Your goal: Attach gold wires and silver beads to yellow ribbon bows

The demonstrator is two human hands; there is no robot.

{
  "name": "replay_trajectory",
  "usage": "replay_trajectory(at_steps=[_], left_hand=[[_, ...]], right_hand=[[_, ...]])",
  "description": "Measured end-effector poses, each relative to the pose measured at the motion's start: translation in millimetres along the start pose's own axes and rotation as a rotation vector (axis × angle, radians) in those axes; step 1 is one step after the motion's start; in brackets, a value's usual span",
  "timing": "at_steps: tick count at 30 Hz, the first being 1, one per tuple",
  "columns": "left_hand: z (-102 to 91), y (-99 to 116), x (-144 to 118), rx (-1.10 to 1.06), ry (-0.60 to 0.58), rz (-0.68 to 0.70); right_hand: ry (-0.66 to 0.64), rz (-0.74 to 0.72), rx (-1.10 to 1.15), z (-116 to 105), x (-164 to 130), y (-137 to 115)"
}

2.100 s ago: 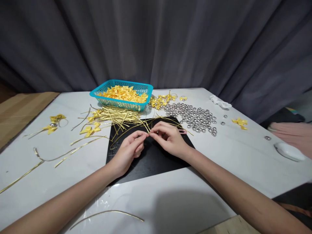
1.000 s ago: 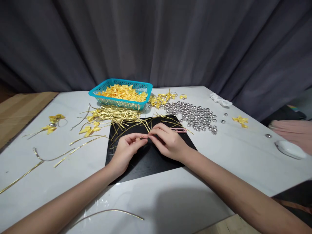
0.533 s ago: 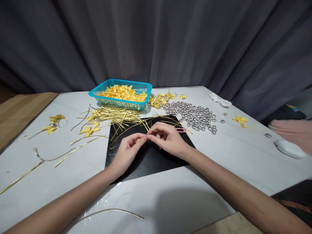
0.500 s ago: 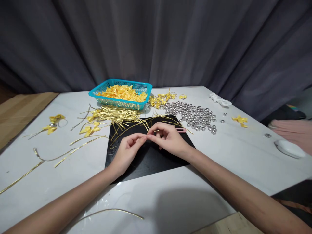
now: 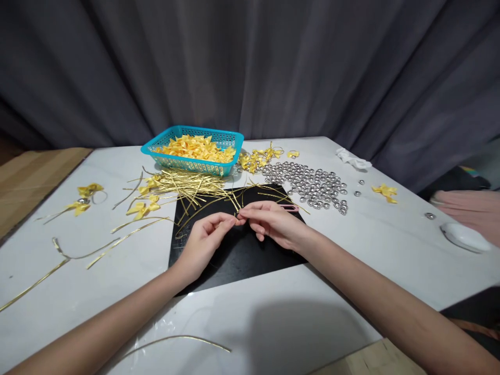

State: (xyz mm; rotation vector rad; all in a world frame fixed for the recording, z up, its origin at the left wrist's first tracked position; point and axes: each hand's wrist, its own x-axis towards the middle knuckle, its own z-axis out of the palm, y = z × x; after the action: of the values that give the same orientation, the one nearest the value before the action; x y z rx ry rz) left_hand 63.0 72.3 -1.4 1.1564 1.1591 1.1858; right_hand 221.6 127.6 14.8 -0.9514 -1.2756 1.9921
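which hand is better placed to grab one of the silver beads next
Right, probably. The right hand lies nearer the pile of round silver metal beads at the black mat's far right corner; the left hand would need to cross over.

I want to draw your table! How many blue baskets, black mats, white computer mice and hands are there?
Teal plastic mesh basket: 1
Black square mat: 1
White computer mouse: 1
Hands, left hand and right hand, fingers pinching a thin gold wire strip: 2
Total: 5

Shiny gold foil ties point(image 5: 187, 185), a matt black mat point(image 5: 234, 250), glossy silver beads point(image 5: 312, 185), satin bows point(image 5: 195, 148).
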Motion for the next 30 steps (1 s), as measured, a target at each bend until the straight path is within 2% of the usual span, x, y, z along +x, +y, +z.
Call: replay_trajectory(at_steps=[3, 6, 9, 11, 12, 14, 16, 20, 22, 30], left_hand=[[0.1, 0.2, -0.3, 0.025, 0.022, 0.022], [0.1, 0.4, -0.9, 0.053, 0.045, 0.039], [0.1, 0.3, -1.3, 0.075, 0.072, 0.05], [0.0, 0.4, -1.7, 0.09, 0.072, 0.059], [-0.1, 0.6, -1.9, 0.097, 0.068, 0.065], [-0.3, 1.1, -2.2, 0.11, 0.064, 0.071], [-0.6, 1.6, -2.3, 0.122, 0.067, 0.073], [-1.2, 2.1, -2.1, 0.146, 0.066, 0.08], [-1.2, 1.9, -2.1, 0.159, 0.069, 0.087], [-0.1, -1.0, -1.8, 0.195, 0.087, 0.087]], right_hand=[[-0.007, -0.073, -0.084, 0.8, -0.5, 0.5], [0.014, -0.198, -0.287, 1.9, -2.4, 1.4], [0.124, -0.567, -0.622, 3.1, -6.1, 2.5], [0.123, -0.787, -0.805, 3.6, -8.3, 3.2], [0.098, -0.837, -0.862, 3.7, -9.0, 3.4], [0.06, -0.829, -0.907, 3.3, -9.3, 3.5], [0.049, -0.752, -0.891, 2.7, -8.3, 3.1], [0.056, -0.565, -0.751, 1.7, -5.7, 1.9], [0.061, -0.527, -0.702, 1.6, -5.0, 1.9], [0.063, -0.644, -0.855, 2.8, -3.8, 7.0]])
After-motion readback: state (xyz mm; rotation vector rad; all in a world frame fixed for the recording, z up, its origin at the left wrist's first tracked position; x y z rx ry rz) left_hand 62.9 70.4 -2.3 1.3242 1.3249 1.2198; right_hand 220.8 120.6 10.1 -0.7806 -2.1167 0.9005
